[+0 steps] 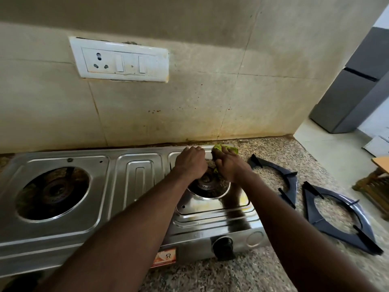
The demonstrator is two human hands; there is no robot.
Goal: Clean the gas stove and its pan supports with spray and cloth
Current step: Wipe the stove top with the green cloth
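The right grip [231, 165] pinches a green cloth [226, 149] against the back right corner of the steel gas stove [134, 180], just behind its right burner [207, 182]. The left grip [190, 161] rests beside it with fingers curled; I cannot tell whether it holds anything. The far pan support [293, 182] and the near pan support [332, 232] lie on the granite surface [210, 275], right of the stove.

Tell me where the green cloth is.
In the head view, the green cloth is at the back right corner of the stove, gripped by the right hand, behind the right burner.

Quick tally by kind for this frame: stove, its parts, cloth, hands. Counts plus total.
Gas stove: 1
Burners: 2
Pan supports: 2
Knob: 1
Green cloth: 1
Hands: 2 (left hand, right hand)
Total: 9
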